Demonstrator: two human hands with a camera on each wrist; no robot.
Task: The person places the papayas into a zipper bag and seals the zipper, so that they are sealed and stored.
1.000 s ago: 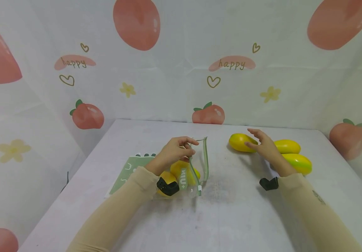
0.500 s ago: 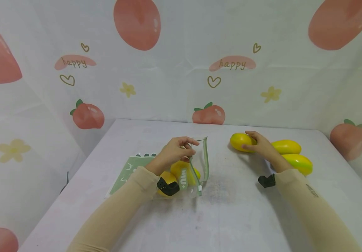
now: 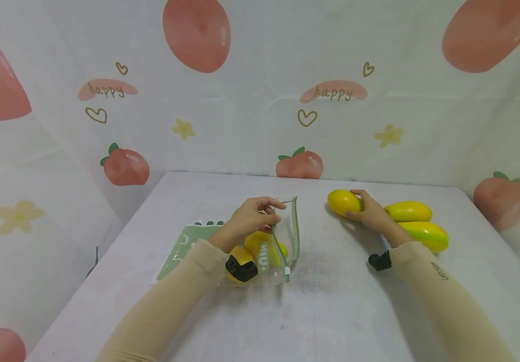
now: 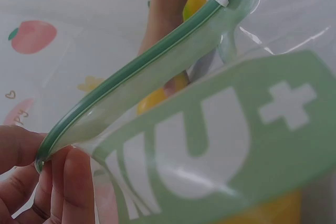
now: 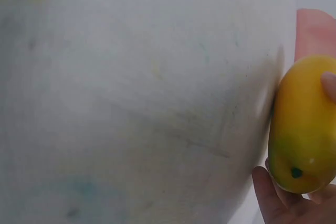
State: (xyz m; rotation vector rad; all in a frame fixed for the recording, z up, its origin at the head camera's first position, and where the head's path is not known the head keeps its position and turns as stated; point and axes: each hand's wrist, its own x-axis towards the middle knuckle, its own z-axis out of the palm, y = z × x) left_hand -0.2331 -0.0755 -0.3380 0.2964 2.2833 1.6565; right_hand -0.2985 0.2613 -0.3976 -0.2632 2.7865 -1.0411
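Observation:
My left hand pinches the rim of a clear zip bag with green print, a green zip edge and a white slider. The bag's mouth gapes to the right, and yellow fruit shows inside, partly covered by the hand and wrist. In the left wrist view, thumb and fingers nip one corner of the zip edge. My right hand grips a yellow papaya tinged green at the stem end. In the right wrist view, fingers curl round this papaya.
Two more yellow papayas, one plain and one green-striped, lie behind the right wrist. A flat green printed bag lies left of the left hand. A fruit-patterned cloth hangs behind the white table.
My right hand has come down onto the papaya and closed round it, and the papaya has shifted slightly left. The left hand and the zip bag have stayed put.

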